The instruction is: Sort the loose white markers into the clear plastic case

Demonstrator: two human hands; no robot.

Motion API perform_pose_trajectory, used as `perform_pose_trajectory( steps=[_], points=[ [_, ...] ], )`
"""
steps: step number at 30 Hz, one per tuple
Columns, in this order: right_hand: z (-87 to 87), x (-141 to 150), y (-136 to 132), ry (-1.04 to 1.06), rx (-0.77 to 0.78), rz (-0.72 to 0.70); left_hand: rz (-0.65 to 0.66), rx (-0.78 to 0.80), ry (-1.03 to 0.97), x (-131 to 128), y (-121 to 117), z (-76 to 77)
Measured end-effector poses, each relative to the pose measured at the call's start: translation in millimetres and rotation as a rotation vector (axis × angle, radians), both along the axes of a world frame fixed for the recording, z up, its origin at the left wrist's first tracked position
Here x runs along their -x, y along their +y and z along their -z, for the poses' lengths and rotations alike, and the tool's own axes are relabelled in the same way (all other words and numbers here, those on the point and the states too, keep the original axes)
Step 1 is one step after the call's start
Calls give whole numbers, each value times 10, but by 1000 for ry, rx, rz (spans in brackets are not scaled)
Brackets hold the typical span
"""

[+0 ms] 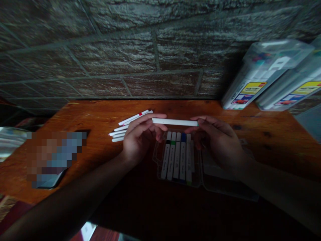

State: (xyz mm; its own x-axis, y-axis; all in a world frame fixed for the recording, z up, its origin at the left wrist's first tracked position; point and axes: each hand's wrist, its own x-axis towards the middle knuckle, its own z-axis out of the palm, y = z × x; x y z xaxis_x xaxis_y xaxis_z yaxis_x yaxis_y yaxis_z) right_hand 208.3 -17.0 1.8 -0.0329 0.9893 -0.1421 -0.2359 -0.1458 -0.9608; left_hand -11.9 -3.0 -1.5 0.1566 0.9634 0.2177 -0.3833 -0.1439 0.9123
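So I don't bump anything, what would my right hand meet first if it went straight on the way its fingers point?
Probably your left hand, at the other end of the white marker your right hand holds. Depth is hard to judge from this one view.

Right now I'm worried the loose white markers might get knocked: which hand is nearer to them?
Left. The left hand is just right of the loose white markers; the right hand is farther right, at the held marker's opposite end.
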Motion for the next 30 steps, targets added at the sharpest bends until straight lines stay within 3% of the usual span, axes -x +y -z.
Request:
perform_pose_trajectory(
  steps=[17, 30],
  points=[
    [43, 2, 12, -50, -30, 0, -51, -68, 83, -33, -13, 9],
    [12, 18, -15, -110, -63, -18, -58, 32, 50, -22, -21, -5]
  ],
)
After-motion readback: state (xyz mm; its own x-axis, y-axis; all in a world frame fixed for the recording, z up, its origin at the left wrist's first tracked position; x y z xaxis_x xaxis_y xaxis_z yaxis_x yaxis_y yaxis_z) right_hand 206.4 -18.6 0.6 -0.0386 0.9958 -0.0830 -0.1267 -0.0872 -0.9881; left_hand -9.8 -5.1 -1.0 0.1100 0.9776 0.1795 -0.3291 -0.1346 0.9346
